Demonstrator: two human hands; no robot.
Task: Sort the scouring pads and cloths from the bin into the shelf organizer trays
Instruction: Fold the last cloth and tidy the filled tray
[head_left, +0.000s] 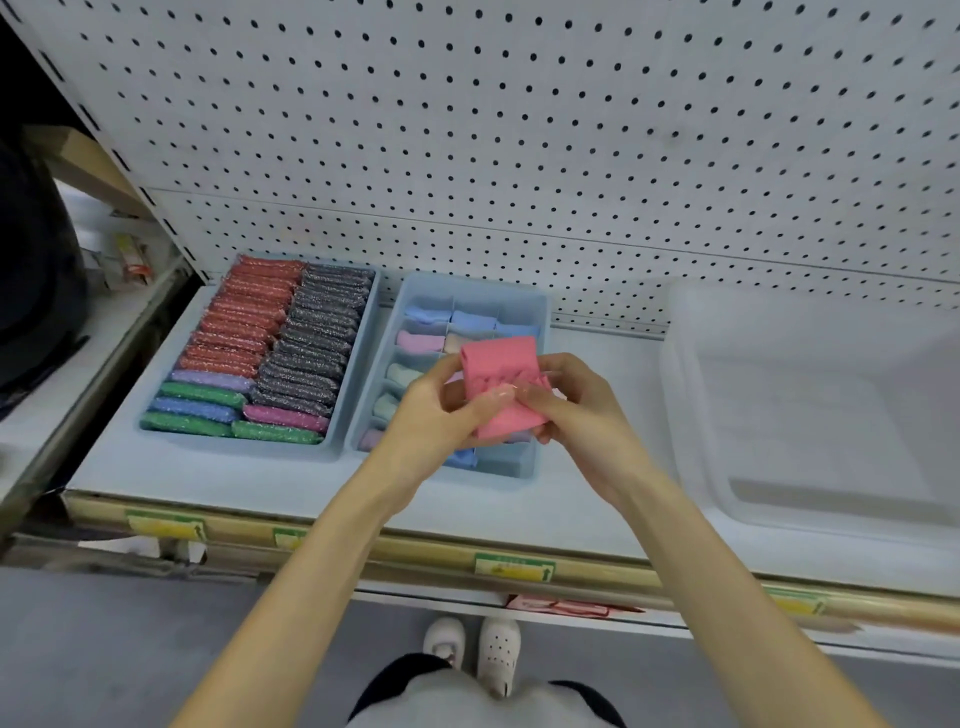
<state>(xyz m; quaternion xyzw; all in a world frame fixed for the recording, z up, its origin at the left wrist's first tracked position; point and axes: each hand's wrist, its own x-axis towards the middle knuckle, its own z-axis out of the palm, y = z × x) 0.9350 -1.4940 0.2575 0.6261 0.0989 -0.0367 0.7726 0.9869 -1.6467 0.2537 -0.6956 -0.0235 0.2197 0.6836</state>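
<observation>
Left hand (441, 410), right hand (576, 410) pinch pink cloth (498, 358) (folded), lengthwise near-far.

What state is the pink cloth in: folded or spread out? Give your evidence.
Folded: the pink cloth is doubled into a compact bundle, held between left hand and right hand.
</observation>
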